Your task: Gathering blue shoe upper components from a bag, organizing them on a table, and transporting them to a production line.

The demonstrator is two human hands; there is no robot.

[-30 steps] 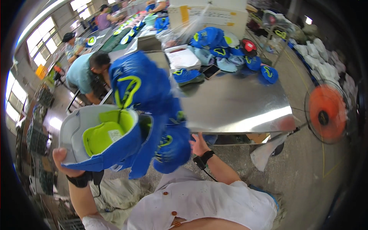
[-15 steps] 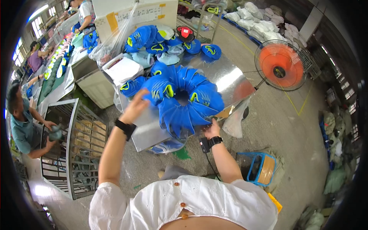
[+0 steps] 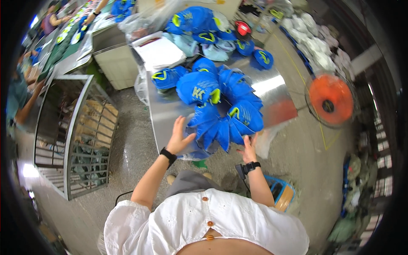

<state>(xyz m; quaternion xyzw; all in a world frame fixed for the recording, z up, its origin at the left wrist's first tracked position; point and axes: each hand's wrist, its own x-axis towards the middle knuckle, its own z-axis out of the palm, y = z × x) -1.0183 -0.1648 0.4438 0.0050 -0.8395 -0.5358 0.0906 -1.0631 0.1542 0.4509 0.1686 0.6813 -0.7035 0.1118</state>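
Blue shoe uppers (image 3: 212, 127) with lime-green trim stand packed side by side in a ring on a shiny metal table (image 3: 163, 110). My left hand (image 3: 179, 138) is at the ring's front left side, fingers spread, with nothing in it. At the front right of the ring is my right hand (image 3: 248, 148), its thumb and fingers apart and its fingertips against or very close to the lower edge of the uppers. One upper (image 3: 197, 88) sits at the ring's left side. Another upper (image 3: 168, 77) lies just beyond it, next to a white stack of paper.
More blue and pale-blue uppers (image 3: 191, 21) are heaped at the table's far side beside the paper stack (image 3: 159, 51). A metal cage cart (image 3: 70, 136) stands left, with a co-worker behind it. An orange fan (image 3: 330, 100) and a blue-framed stool (image 3: 284, 195) are on the right.
My left hand has come from the ring's left side toward me, to its front left. My right hand stays near the front right. The whole view has shifted.
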